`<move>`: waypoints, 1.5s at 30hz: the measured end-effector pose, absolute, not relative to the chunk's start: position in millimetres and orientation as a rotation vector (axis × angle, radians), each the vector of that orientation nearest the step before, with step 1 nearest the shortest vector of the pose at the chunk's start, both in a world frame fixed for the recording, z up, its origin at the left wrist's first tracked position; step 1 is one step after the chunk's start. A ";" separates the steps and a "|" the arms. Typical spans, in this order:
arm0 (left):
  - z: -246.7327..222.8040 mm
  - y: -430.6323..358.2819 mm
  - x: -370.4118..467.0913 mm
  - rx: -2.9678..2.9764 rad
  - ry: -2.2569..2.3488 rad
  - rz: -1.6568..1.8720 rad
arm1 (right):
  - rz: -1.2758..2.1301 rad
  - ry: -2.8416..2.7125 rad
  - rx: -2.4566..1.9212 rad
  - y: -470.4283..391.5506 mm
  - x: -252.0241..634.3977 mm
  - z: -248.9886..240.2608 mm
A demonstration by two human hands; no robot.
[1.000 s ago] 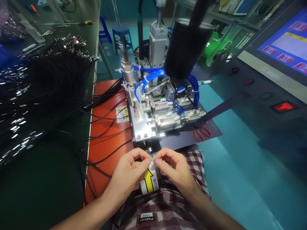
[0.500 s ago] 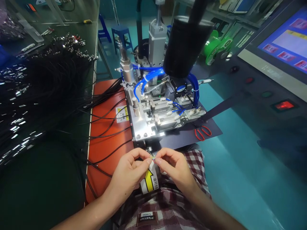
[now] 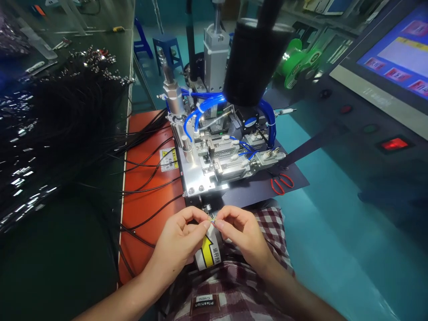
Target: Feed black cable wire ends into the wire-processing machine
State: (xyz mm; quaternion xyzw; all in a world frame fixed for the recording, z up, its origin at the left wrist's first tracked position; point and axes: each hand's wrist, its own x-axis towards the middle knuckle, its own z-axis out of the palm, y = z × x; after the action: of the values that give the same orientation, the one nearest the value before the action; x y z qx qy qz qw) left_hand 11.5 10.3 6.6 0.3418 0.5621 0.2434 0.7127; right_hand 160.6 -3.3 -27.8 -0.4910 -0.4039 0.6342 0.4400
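Observation:
Between the fingertips of both hands are thin coloured wires [image 3: 212,220], too small to make out in full. My left hand [image 3: 183,236] pinches them from the left with thumb and forefinger. Opposite it, my right hand [image 3: 244,234] is closed in a pinch on the same wires, and the fingertips nearly meet. Just below lies a white label with a yellow arrow [image 3: 207,253]. Directly beyond the hands stands a metal machine [image 3: 230,167] with blue air tubes [image 3: 214,102], and a small metal fitting [image 3: 207,207] shows at its near edge.
Black cables [image 3: 143,191] run across an orange-red surface [image 3: 140,156] to the machine's left side. A large cable bundle [image 3: 67,98] lies on the left bench. Red-handled scissors [image 3: 282,184] rest right of the machine. A black cylinder [image 3: 256,62] hangs above; a screen panel [image 3: 394,67] stands at right.
The view has shifted slightly, so the machine and bench sit a little further left. Both hands keep their pinch on the wires, with only a slight movement of the fingertips.

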 end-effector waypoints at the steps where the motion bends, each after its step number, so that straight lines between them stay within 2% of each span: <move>1: 6.9 10.2 11.6 0.754 1.247 0.542 | 1.577 -1.004 -1.219 -3.3 160.1 -27.7; 11: 7.0 12.8 7.3 0.706 1.174 0.506 | 1.601 -1.044 -1.130 0.9 161.2 -33.8; 21: 4.8 14.2 5.4 0.722 1.112 0.437 | 1.495 -1.442 -0.909 17.7 177.4 -35.7; 28: 7.4 12.5 8.7 0.722 1.209 0.464 | 1.549 -1.192 -1.097 11.6 177.0 -35.5; 45: 6.6 12.7 12.0 0.746 1.269 0.497 | 0.875 -1.657 -1.291 -2.6 170.3 -19.1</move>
State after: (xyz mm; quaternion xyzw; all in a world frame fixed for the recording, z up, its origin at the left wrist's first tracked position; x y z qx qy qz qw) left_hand 12.0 12.7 6.6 0.3364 0.5725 0.2242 0.7133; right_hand 170.3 -2.6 -19.1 -0.5149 -0.6611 0.3491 0.4195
